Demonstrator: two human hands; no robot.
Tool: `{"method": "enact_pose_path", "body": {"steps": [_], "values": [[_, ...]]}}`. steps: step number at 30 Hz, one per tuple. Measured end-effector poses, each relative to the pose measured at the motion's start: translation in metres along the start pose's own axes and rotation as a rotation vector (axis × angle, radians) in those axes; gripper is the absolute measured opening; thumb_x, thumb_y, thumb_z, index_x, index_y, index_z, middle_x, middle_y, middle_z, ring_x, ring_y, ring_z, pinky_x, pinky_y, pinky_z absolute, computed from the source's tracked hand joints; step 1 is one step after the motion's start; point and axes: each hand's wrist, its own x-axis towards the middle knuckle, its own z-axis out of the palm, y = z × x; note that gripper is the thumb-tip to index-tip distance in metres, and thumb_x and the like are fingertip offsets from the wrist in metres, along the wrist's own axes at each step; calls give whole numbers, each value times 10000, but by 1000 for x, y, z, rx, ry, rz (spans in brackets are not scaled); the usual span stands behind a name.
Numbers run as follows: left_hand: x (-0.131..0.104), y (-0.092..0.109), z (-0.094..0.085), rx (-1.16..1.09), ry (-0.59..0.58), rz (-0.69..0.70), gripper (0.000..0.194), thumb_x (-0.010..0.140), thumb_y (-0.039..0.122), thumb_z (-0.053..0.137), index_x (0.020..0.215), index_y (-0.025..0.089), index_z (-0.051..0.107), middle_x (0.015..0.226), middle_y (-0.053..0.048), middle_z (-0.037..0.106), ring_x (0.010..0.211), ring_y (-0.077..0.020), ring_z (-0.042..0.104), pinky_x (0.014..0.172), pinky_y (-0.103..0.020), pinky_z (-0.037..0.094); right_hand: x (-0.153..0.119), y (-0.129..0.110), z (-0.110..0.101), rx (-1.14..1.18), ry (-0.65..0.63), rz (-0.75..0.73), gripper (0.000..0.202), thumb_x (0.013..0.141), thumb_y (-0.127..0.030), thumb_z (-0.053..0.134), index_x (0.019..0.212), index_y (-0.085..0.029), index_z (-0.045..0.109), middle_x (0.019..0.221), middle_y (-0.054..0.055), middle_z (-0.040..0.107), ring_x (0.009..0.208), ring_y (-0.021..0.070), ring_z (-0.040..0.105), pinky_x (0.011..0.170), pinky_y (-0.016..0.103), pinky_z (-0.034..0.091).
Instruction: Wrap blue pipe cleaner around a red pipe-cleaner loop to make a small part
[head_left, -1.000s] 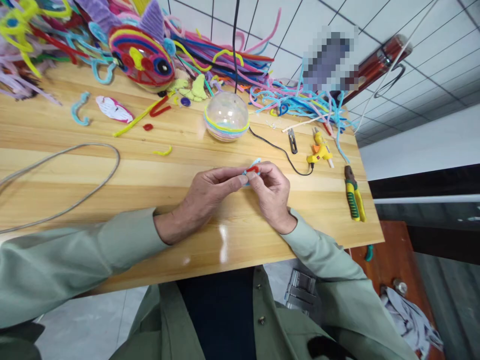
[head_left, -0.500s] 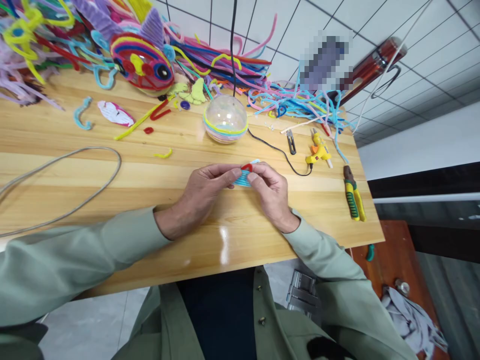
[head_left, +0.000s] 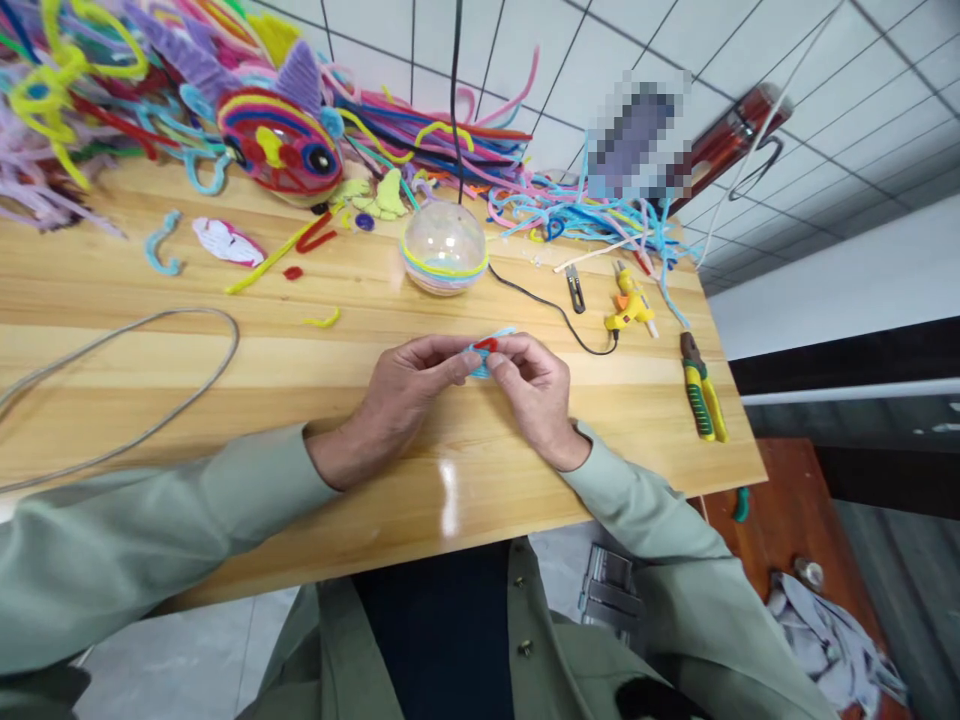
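My left hand (head_left: 405,395) and my right hand (head_left: 534,392) meet over the near half of the table. Between their fingertips is a small light-blue pipe-cleaner piece (head_left: 480,369), made of rows laid side by side. A bent red pipe cleaner (head_left: 486,344) lies along its top edge, pressed by the thumbs and fingers. Both hands are closed in a pinch, and the fingers cover parts of the piece. Just beyond them stands a clear plastic ball (head_left: 444,240) with yellow, blue and pink pipe cleaners around its lower part.
A decorated red fish-like ball (head_left: 279,150) sits at the back left. Pipe-cleaner bundles (head_left: 442,145) line the wall. To the right lie small snips (head_left: 575,289), a yellow glue gun (head_left: 631,303) with its cord, and pliers (head_left: 701,390). A grey cable (head_left: 161,318) loops at left.
The view has shifted slightly. My fingers have shifted on the blue piece, the left thumb covering more of it; the red pipe cleaner sits at a slightly different angle.
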Motion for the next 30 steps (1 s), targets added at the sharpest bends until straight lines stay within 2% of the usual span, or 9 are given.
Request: {"method": "enact_pose_path", "body": {"steps": [6,11,13,15,17,19,24,27,30], "values": [[-1,6,-4,110,57,-24,426,736,628,1073,951,279,958,996,-46,914,949,-238,787,961,-373,619,-4,0,4,-22,-43,29,287,1036,-530,823,1068,-245,842,986,36,828,874,186,734,825,363,619],[-1,13,-9,251,78,-24,486,714,697,1060,963,292,957,1033,-58,929,996,-268,833,993,-396,661,-1,-12,-5,-70,-151,54,261,1075,-474,784,1135,-223,823,976,25,832,834,163,724,747,312,586],[-1,15,-11,359,91,-10,522,714,741,1042,956,287,958,1013,-68,929,975,-287,850,948,-401,691,4,-15,-16,-214,-194,-67,244,1108,-435,747,1196,-218,812,982,32,817,848,168,717,763,321,583],[-2,17,-14,461,93,5,526,737,761,1019,953,285,959,989,-73,929,934,-296,863,885,-394,716,9,-13,-28,-421,-182,-300,245,1136,-400,697,1260,-217,801,1055,67,811,945,206,725,840,371,587],[-3,16,-18,524,90,6,464,774,729,1012,942,300,961,995,-64,934,922,-288,877,848,-361,728,14,-5,-36,-583,-142,-521,239,1149,-355,660,1290,-213,790,1152,105,808,1054,243,722,910,419,573],[-4,14,-23,575,73,15,385,807,686,1009,938,327,965,998,-47,936,915,-271,889,833,-322,734,16,8,-39,-623,-120,-629,192,1155,-310,654,1264,-213,779,1162,99,810,1064,236,716,925,418,556],[-8,8,-41,670,-33,95,209,902,550,982,969,352,977,1011,-45,936,891,-263,903,820,-303,759,14,30,-33,-526,-182,-677,110,1156,-260,669,1186,-219,767,1013,37,786,991,193,699,907,370,530],[-9,7,-49,720,-35,138,137,939,492,956,989,367,979,1022,-38,938,899,-263,914,837,-289,765,13,29,-30,-507,-185,-653,170,1154,-297,685,1253,-180,757,1092,72,797,1029,202,708,912,368,537],[-11,7,-51,743,-88,160,113,925,492,962,991,401,978,1019,-22,940,865,-272,918,806,-288,771,15,27,-29,-472,-165,-667,157,1156,-295,698,1238,-170,743,1045,49,813,975,187,716,877,361,537]]}}
